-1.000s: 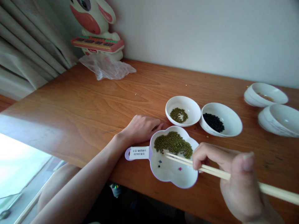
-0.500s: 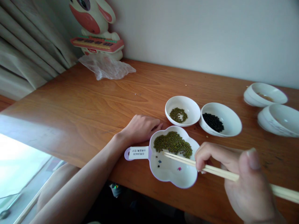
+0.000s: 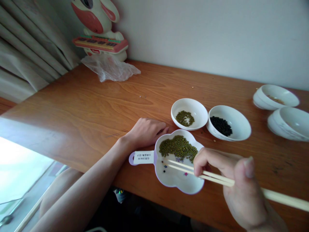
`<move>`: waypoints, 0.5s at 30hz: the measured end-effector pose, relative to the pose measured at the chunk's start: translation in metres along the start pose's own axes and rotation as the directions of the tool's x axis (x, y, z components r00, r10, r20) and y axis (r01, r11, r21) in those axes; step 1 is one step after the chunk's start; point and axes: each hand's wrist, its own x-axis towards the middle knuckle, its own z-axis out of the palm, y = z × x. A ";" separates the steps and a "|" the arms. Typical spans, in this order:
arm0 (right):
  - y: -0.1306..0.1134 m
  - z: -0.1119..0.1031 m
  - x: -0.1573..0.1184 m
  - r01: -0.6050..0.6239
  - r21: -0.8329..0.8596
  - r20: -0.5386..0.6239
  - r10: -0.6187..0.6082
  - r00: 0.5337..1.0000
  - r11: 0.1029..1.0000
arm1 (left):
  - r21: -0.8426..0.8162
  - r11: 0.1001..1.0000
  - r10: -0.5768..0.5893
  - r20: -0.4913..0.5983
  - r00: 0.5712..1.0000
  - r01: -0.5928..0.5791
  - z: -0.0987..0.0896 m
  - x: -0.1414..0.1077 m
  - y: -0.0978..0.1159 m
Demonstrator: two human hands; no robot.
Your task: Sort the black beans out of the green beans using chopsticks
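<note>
Chopsticks [image 3: 218,178] are pinched by the right hand [image 3: 243,188], picking in the scalloped dish [image 3: 175,179] seemingly under way, precise tip closure needed; the left hand's [image 3: 147,131] grip cannot be told.

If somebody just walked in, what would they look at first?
Probably the big white-and-pink toy animal with a keyboard, at the back left by the curtain. Next, maybe the wavy-edged dish of green beans near the front, with chopsticks in the right hand pointing into it.
</note>
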 end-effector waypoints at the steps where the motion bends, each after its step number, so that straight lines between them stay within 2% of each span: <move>1: 0.000 0.000 0.000 0.001 -0.001 0.005 -0.001 1.000 1.000 | -0.003 1.000 0.001 -0.001 1.000 -0.001 0.000 0.000 0.000; 15: 0.002 0.000 0.000 0.021 -0.014 -0.009 -0.021 1.000 1.000 | -0.020 1.000 -0.004 -0.015 1.000 0.004 0.001 0.000 0.000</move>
